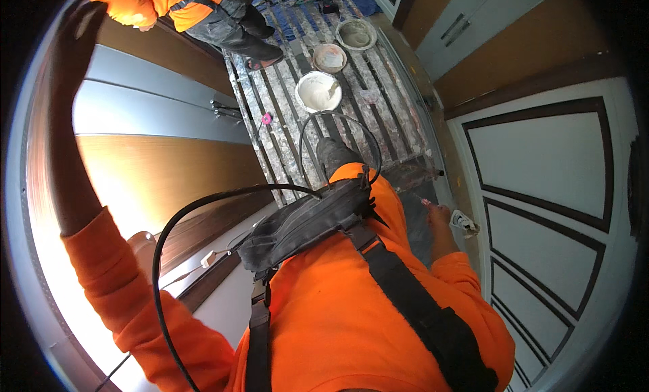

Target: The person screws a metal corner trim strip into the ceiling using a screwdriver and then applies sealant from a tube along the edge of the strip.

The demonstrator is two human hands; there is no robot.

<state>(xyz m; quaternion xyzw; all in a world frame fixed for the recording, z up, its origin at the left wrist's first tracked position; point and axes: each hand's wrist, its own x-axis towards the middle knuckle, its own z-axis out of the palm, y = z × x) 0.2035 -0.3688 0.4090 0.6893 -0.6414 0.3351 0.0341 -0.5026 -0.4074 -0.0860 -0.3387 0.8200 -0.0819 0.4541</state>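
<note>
My left arm reaches up along the bright left side. My left hand (82, 27) is at the dim upper rim, near the other person's orange sleeve; its fingers look stretched out, their tips hard to see, and nothing shows in it. Low on the right, my right hand (441, 219) is closed, with a small reddish end (425, 201) sticking out of it; the rest of that thing is hidden. Beside this hand lies a whitish bundled object (464, 223) of unclear kind. A black pouch (304, 219) with a looping black cable (203, 201) is strapped to my front.
I stand over a stained slatted platform (280, 108). On it are a white bucket (307, 98) with pale paste, a smaller tub (329, 58), a grey basin (356, 35) and a pink roll (267, 118). Another person (223, 20) stands far left. Panelled doors (541, 169) line the right.
</note>
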